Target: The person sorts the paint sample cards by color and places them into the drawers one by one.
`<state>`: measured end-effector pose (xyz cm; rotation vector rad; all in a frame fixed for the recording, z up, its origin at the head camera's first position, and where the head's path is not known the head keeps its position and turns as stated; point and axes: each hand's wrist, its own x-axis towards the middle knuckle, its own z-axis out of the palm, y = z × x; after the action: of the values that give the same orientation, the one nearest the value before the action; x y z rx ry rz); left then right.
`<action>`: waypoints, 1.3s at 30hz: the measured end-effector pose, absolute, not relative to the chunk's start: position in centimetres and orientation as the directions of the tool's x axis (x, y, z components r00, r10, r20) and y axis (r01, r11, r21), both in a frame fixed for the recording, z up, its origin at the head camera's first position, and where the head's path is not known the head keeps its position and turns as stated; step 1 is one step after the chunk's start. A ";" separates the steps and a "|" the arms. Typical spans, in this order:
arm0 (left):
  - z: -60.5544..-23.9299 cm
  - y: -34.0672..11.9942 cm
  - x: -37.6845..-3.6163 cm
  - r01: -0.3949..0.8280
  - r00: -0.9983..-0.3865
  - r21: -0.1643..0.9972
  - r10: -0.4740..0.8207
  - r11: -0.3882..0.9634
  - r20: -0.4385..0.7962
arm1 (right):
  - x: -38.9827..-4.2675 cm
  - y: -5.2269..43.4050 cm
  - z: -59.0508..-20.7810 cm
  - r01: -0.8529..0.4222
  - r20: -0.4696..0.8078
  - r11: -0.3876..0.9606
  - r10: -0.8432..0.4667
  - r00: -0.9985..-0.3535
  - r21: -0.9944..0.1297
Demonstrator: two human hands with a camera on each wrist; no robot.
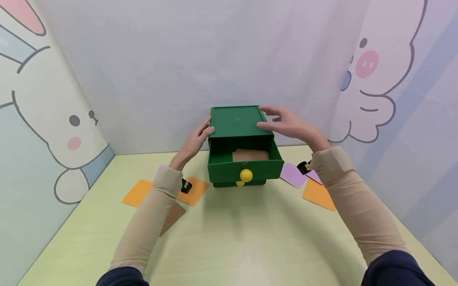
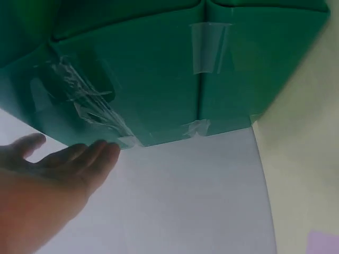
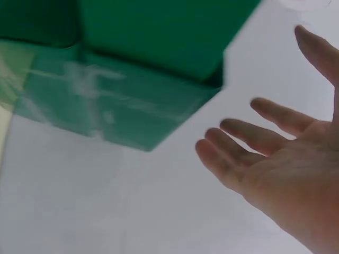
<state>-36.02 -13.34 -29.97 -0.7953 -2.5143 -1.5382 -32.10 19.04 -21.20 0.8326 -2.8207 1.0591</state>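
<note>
Green cardboard drawer box point(image 1: 239, 131), upper drawer out, brown card point(image 1: 250, 155) inside: left hand point(image 1: 195, 142), fingers straight, touches its near side; right hand point(image 1: 291, 125) hovers opposite, relaxed, empty, seemingly to steady it.

Left hand point(image 2: 58, 174), fingers straight, touches the taped green box point(image 2: 159, 69).

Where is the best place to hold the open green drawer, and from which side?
Probably the yellow knob on the front panel of the drawer, pinched from the front. It sticks out toward the person, and nothing stands before it on the table.
</note>
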 end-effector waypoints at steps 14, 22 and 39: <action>-32.3 -19.5 -32.5 0.360 -0.923 0.574 0.369 0.736 0.106 | -35.4 22.2 -25.2 -0.312 0.054 0.534 -0.444 -0.894 -0.786; -34.2 -21.9 -27.8 0.306 -0.915 0.403 0.384 0.863 -0.127 | -35.6 22.3 -25.6 -0.312 0.041 0.541 -0.455 -0.890 -0.781; -37.1 -22.3 -21.2 0.216 -0.934 0.294 0.285 0.931 -0.216 | -36.0 22.7 -26.2 -0.304 0.029 0.510 -0.478 -0.878 -0.804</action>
<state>-21.25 -22.33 -37.08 -0.4401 -3.3398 -0.4583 -36.04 22.69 -26.19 0.7597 -2.8971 1.4765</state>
